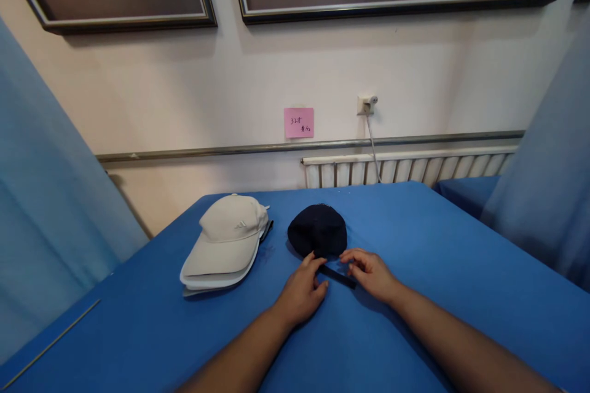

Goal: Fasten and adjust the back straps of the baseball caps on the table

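Observation:
A dark navy cap [318, 228] lies on the blue-covered table, its crown toward the wall. A loose black strap [338, 276] sticks out from its near edge, pointing to the right. My left hand [302, 291] rests at that near edge, fingertips touching the cap by the base of the strap, thumb spread apart. Beside the cap's near right edge is my right hand [369, 270], its fingers curved and parted, with no object visible between them. To the left sits a stack of caps with a cream cap [233, 227] on top, brim toward me.
Blue curtains [55, 196] hang on the left, with another curtain [548, 166] on the right. A thin rod [50, 344] lies near the left table edge. Behind the table are a white radiator [405, 169], a metal pipe [221, 151], a plugged socket [366, 105] and a pink note [298, 123].

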The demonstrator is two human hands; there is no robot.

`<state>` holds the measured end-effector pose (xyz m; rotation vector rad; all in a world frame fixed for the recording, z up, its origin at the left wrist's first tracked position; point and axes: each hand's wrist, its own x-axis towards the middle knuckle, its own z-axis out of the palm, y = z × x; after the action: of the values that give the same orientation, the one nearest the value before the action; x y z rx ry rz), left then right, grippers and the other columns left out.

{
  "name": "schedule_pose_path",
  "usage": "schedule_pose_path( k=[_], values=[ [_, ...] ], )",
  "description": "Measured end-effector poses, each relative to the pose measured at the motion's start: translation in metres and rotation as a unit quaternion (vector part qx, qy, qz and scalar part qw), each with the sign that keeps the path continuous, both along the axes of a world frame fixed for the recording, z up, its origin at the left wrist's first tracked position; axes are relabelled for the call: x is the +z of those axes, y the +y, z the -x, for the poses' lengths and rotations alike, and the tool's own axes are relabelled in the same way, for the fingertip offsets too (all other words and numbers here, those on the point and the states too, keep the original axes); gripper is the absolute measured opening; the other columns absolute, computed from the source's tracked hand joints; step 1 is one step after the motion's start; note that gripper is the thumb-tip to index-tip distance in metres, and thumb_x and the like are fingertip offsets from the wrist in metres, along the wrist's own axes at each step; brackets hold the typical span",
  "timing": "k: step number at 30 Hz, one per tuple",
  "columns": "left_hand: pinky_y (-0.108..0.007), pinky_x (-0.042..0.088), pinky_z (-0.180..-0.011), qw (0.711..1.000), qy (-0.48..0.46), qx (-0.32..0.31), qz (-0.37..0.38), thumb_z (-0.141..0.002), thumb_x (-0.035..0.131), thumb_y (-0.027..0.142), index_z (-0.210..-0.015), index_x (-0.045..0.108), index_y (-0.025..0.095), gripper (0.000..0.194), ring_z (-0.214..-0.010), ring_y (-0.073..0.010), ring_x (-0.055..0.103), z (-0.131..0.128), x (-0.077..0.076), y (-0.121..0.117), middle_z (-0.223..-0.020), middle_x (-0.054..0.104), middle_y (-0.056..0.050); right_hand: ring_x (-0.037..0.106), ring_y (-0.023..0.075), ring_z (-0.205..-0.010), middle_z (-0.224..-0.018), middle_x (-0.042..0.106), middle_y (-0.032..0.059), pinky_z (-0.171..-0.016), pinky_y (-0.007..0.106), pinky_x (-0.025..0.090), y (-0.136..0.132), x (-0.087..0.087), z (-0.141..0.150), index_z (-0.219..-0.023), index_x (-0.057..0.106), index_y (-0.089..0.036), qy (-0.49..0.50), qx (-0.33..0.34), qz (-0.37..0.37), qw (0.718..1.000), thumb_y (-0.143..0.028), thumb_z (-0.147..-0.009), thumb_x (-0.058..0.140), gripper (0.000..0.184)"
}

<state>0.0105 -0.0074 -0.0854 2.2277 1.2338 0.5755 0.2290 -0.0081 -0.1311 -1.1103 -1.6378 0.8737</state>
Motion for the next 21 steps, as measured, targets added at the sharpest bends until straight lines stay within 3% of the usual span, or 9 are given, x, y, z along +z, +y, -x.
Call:
schedule_pose_path(
  k=[4,8,12,16,19,21],
  values=[
    [-0.037,0.049,-0.093,0.999,0.007,0.035,-0.013,-0.080,0.056,0.021,-0.126,0.056,0.017,0.046,-0.082,-0.0176,0.067,0.0015,-0.0040,0.0025,-0.144,0.044,-0.016,0.064,0.0135,-0.067,-0.078,0.068,0.0013,-0.066,0.027,0.051,0.0031,-0.0062,0.0001,-0.093,0.068,-0.020,-0.016,0.007,0.045,0.999,-0.013,-0.079,0.046,0.027],
    [-0.038,0.048,-0.093,0.998,0.012,0.063,-0.029,-0.079,0.057,0.022,-0.127,0.055,0.019,0.048,-0.082,-0.0175,0.066,0.0055,-0.0071,0.0048,-0.152,0.034,-0.016,0.064,0.0137,-0.068,-0.078,0.068,0.0015,-0.067,0.027,0.052,0.0047,-0.0092,0.0011,-0.090,0.067,-0.019,-0.009,0.028,0.055,0.998,-0.012,-0.078,0.046,0.025],
    [-0.037,0.050,-0.088,1.000,0.020,0.019,-0.012,-0.079,0.057,0.022,-0.126,0.056,0.020,0.047,-0.077,-0.0161,0.065,0.0084,-0.0030,0.0067,-0.150,0.037,-0.015,0.063,0.0134,-0.068,-0.078,0.068,0.0013,-0.068,0.026,0.051,0.0041,-0.0078,0.0021,-0.090,0.068,-0.020,-0.026,0.017,0.062,0.998,-0.013,-0.079,0.047,0.025],
    [-0.034,0.049,-0.085,0.999,0.008,-0.034,-0.015,-0.079,0.057,0.022,-0.122,0.061,0.022,0.042,-0.084,-0.0177,0.064,0.0084,0.0011,0.0088,-0.131,0.057,-0.009,0.063,0.0132,-0.070,-0.078,0.068,0.0012,-0.068,0.025,0.051,0.0030,-0.0047,0.0022,-0.090,0.068,-0.020,-0.041,0.022,0.066,0.997,-0.013,-0.080,0.047,0.024],
    [-0.029,0.049,-0.071,0.998,-0.054,-0.010,0.020,-0.079,0.057,0.022,-0.119,0.062,0.019,0.040,-0.071,-0.0138,0.059,0.0058,0.0021,0.0081,-0.115,0.063,-0.009,0.062,0.0129,-0.070,-0.079,0.068,0.0010,-0.068,0.025,0.050,0.0029,-0.0043,0.0023,-0.090,0.068,-0.020,-0.041,0.025,0.059,0.997,-0.012,-0.080,0.046,0.025],
    [-0.027,0.046,-0.062,0.989,-0.121,0.003,0.083,-0.080,0.057,0.025,-0.119,0.062,0.016,0.041,-0.061,-0.0122,0.054,0.0032,0.0023,0.0061,-0.090,0.066,-0.005,0.061,0.0129,-0.069,-0.079,0.068,0.0009,-0.066,0.024,0.049,0.0029,-0.0047,0.0027,-0.088,0.068,-0.020,-0.045,0.024,0.048,0.998,-0.012,-0.079,0.047,0.024]
  ],
)
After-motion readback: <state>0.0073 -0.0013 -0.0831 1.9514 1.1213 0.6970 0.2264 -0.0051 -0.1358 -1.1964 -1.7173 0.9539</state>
